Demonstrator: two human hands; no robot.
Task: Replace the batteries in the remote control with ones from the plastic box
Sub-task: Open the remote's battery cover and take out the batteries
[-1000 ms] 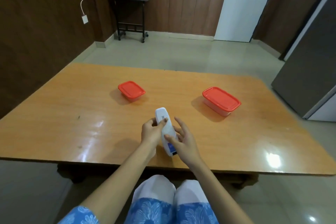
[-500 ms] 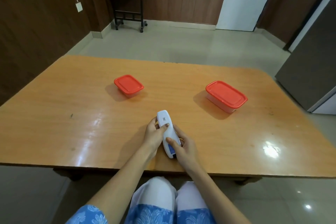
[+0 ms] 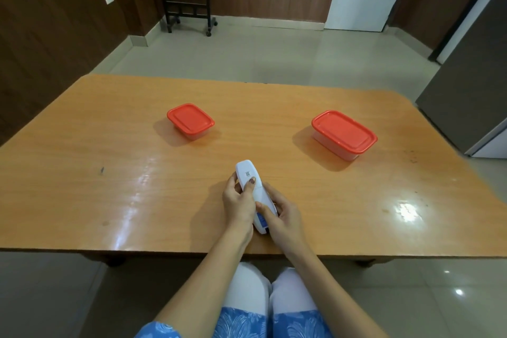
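1. Left hand (image 3: 238, 207): closed around the left side of the remote (image 3: 253, 191), fingers curled beneath it, thumb laid across its upper face just below a small printed square.
2. Right hand (image 3: 285, 218): grips the near end of the remote from the right, thumb pressed on the top surface close to the left hand, fingers wrapped along the far side.
3. Remote: white, long and narrow, back face up. It lies at a slant, far end pointing away and slightly left, near end with a blue label toward the person. It is held low over the near middle of the tabletop (image 3: 109, 200); whether it touches the surface cannot be determined. The back shows no open compartment.
4. Small box (image 3: 190, 121): clear plastic with a red lid, lid on, standing on the tabletop beyond and to the left of the hands, well apart from them.
5. Large box (image 3: 344, 133): clear plastic with a red lid, lid on, beyond and to the right of the hands, well apart from them and from the small box. Contents of either box cannot be made out.
6. Tabletop: glossy orange-brown wood with light reflections.
7. Person: seated at the near edge, knees (image 3: 251, 288) in white showing below it.
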